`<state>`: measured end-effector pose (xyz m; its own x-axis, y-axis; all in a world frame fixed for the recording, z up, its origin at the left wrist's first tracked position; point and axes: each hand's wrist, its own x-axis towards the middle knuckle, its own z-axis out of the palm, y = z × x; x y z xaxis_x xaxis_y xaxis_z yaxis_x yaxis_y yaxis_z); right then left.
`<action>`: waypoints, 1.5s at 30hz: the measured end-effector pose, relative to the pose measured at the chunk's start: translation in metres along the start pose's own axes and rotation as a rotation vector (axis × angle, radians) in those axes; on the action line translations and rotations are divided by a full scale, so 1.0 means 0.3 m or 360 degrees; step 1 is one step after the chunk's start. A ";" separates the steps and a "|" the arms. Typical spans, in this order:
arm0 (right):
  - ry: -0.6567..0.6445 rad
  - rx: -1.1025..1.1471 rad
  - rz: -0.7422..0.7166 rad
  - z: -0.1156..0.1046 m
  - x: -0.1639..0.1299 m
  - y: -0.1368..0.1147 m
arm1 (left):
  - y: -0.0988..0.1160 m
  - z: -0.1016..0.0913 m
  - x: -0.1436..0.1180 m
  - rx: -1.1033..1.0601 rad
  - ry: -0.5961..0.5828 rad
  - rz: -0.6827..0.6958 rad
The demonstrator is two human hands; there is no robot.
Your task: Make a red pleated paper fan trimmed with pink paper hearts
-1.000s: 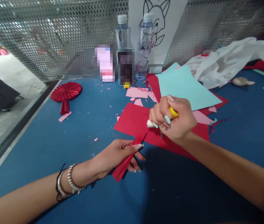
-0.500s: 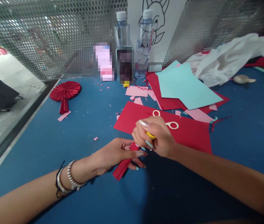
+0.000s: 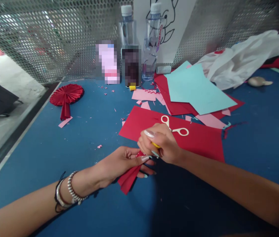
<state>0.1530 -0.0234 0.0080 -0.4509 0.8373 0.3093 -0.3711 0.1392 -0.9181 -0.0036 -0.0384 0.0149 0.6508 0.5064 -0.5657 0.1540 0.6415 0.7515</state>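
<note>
A folded red paper strip (image 3: 129, 179) is pinched between the thumb and fingers of my left hand (image 3: 126, 161), just above the table, its lower end fanned apart. My right hand (image 3: 161, 143) is closed round a small yellow object (image 3: 155, 145), mostly hidden by the fingers, and its fist meets the strip's upper end. Behind my right hand, white-handled scissors (image 3: 181, 131) lie on a flat red paper sheet (image 3: 201, 141); my hand partly covers them. At the left rests a pleated red paper fan (image 3: 66, 95) with a folded stem.
Two water bottles (image 3: 150, 49) and a phone (image 3: 131, 67) stand by the perforated metal panel (image 3: 75, 39). A small yellow piece (image 3: 132, 88) lies at the phone's foot. Light blue paper (image 3: 198, 87), pink scraps (image 3: 143, 95) and a white plastic bag (image 3: 238, 62) cover the back right.
The strip's lower end has spread wider. Both hands have shifted very slightly left in view, still together at the strip. The camera view has tilted a little.
</note>
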 end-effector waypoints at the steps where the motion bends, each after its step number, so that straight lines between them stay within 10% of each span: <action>1: 0.0004 -0.0012 -0.0001 -0.002 0.003 -0.001 | -0.001 0.000 0.000 -0.0003 0.0002 0.0008; 18: 0.0195 -0.0238 -0.0111 -0.114 0.051 -0.052 | 0.008 0.015 0.000 0.0048 0.0089 -0.0050; 23: 0.0181 0.0044 -0.0042 -0.042 0.041 -0.108 | 0.011 0.022 0.000 0.0043 0.0115 -0.0028; 29: -0.0065 0.0085 0.0086 0.047 0.011 -0.051 | 0.003 0.017 0.002 0.0051 0.0099 0.0041; 45: 0.0045 -0.0123 -0.0086 -0.057 0.030 0.010 | 0.018 0.014 0.000 0.0026 0.0105 -0.0062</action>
<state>0.1616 -0.0064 0.0038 -0.4081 0.8420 0.3528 -0.3303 0.2241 -0.9169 0.0003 -0.0373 0.0203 0.5938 0.5185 -0.6152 0.1904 0.6523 0.7336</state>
